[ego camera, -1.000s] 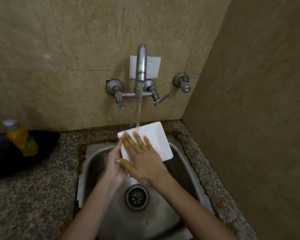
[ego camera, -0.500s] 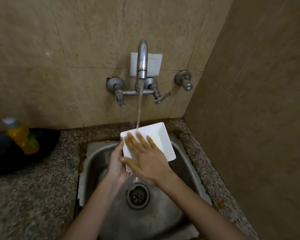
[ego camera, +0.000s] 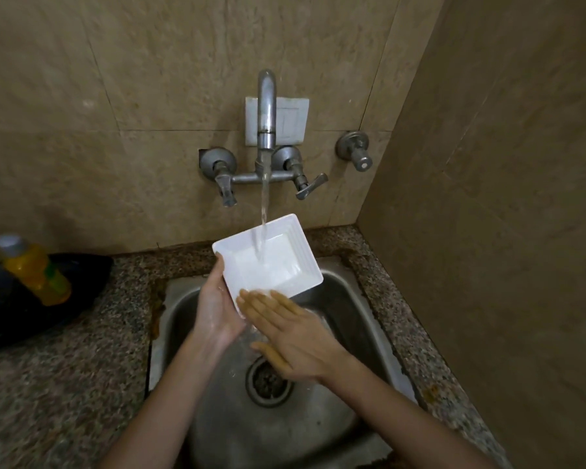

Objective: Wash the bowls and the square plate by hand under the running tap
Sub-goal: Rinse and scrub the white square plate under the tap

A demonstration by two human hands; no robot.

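Observation:
A white square plate point(ego camera: 278, 262) is held tilted over the steel sink point(ego camera: 362, 299), its hollow side up. Water from the wall tap point(ego camera: 266, 110) streams onto its middle. My left hand point(ego camera: 217, 306) grips the plate's left edge from below. My right hand point(ego camera: 295, 336) lies flat with fingers spread, its fingertips touching the plate's near edge. No bowls are in view.
A yellow soap bottle point(ego camera: 34, 269) leans on a black tray point(ego camera: 48, 316) on the speckled granite counter point(ego camera: 65, 384) at left. The drain point(ego camera: 268, 380) lies under my wrists. A tiled side wall point(ego camera: 487, 231) stands close on the right.
The plate has tilted so its hollow faces up under the stream. My right hand slid off the plate's face down to its near edge.

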